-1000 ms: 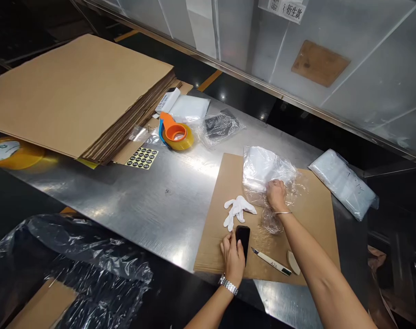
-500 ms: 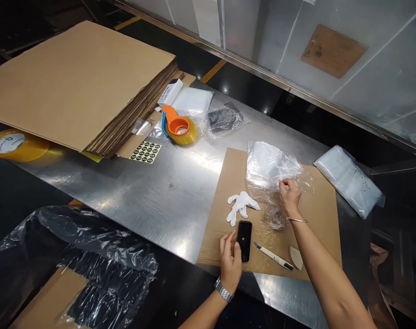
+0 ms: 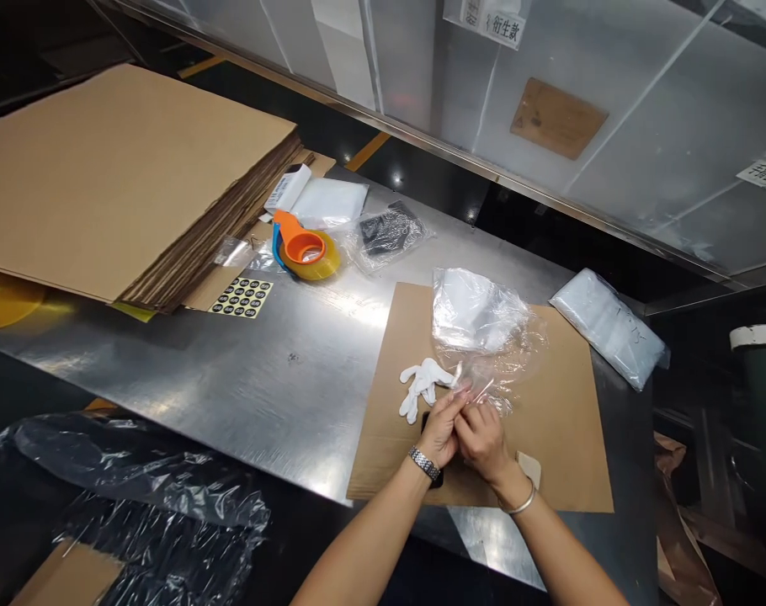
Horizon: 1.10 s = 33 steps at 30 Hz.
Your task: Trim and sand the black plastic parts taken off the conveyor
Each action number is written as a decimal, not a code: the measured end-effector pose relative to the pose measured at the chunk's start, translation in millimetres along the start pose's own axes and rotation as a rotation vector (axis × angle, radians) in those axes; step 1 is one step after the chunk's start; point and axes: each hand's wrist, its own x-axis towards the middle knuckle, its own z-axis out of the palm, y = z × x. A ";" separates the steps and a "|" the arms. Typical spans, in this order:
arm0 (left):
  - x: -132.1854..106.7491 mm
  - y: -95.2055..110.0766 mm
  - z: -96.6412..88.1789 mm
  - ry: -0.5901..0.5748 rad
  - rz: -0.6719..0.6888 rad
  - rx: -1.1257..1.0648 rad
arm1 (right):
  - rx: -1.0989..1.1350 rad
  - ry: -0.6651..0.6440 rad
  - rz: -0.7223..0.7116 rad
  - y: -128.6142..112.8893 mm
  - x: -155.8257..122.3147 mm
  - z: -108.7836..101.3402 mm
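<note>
Both hands together over the near half of the cardboard sheet, close to the near edge of the steel table. Left hand with fingers curled and fingertips pinched on the near edge of a clear plastic bag; right hand touching the left, fingers likewise closed on the same bag edge. Bag crumpled, lying on the cardboard sheet with its long axis running from the hands away toward the far edge of the sheet, mouth end toward the hands as far as can be told. White bagged bundle at the far end of that plastic. White cotton glove just left of the hands, fingers pointing toward the near-left. Dark phone mostly hidden under the left wrist. Toward the far-left corner of the table, a stack of flat cardboard, an orange tape dispenser and a sticker sheet. White packet at the right edge.
</note>
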 end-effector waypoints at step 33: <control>-123.7 6.2 -51.4 0.015 0.210 0.867 | 0.895 -0.422 0.533 -62.4 -33.6 -30.3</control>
